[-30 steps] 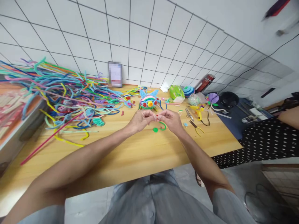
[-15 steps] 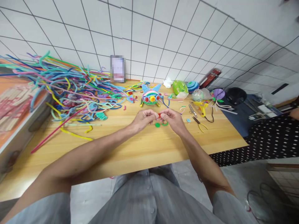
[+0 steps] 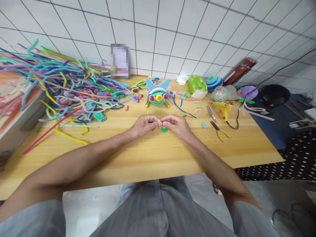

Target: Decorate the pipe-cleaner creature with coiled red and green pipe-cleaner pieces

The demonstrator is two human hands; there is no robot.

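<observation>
Wooden tabletop [image 3: 148, 158] | left hand [image 3: 145, 126], right hand [image 3: 179, 127] angled inward, near-touching | both hands' fingers [image 3: 157, 124] pinching red piece [image 3: 162, 122]

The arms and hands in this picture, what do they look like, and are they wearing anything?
The left hand and right hand are bare, with no gloves. Short grey sleeves leave the forearms uncovered, and no watch shows. The sleeves match the grey shirt. Any rings would be too small to tell.

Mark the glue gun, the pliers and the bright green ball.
glue gun [image 3: 223, 111]: head view, its yellow body
pliers [image 3: 218, 129]: head view, the joint
bright green ball [image 3: 196, 84]: head view, its side
</observation>
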